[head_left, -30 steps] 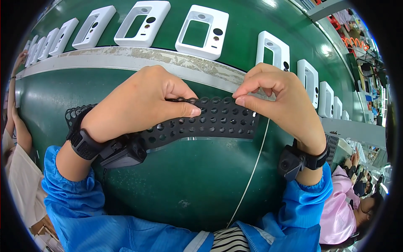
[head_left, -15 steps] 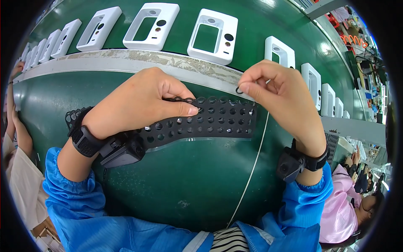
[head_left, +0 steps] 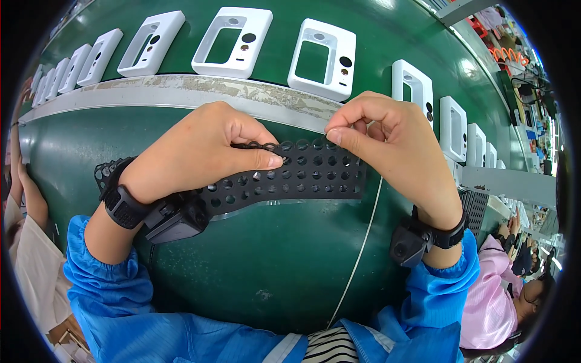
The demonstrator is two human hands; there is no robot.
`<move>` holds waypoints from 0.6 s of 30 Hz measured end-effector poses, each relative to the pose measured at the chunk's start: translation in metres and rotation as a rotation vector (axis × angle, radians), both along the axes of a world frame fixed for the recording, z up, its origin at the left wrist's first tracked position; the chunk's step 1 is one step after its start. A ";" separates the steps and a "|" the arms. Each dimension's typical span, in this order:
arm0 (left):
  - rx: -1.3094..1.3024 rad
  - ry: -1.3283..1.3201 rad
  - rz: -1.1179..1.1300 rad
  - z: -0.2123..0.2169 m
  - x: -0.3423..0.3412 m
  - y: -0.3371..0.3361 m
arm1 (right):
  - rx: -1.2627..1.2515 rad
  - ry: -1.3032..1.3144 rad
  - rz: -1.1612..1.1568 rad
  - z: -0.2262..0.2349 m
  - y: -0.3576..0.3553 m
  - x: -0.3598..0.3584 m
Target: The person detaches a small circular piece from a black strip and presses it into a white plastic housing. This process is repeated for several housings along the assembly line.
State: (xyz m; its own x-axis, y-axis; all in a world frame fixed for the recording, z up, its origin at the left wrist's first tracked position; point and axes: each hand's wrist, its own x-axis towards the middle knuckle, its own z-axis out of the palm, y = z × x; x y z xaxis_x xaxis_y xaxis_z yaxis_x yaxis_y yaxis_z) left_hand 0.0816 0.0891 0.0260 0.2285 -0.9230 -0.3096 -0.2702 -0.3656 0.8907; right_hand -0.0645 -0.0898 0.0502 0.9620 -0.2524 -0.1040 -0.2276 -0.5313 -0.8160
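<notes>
A strip of black perforated sheet with rows of round holes and a clear backing hangs over the green table. My left hand is closed on its upper edge, thumb in front. At the strip's upper right corner, my right hand pinches thumb and forefinger together. Whatever lies between those fingertips is hidden; they are at or just in front of the sheet's edge. Beyond my hands stand white plastic housings, the nearest being one housing with a rectangular opening and a black round spot.
A worn pale rail separates my green table from the belt carrying the row of housings. A thin white cord crosses the table. A co-worker's arm is at the left; a person in pink sits at the right.
My right hand has moved left and slightly down to the strip's corner; the small black ring in its fingertips no longer shows. The white housings have shifted right. My left hand stays about where it was.
</notes>
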 end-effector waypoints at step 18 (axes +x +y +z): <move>-0.054 -0.063 0.013 -0.005 0.001 0.001 | -0.182 -0.404 0.075 -0.025 -0.027 0.072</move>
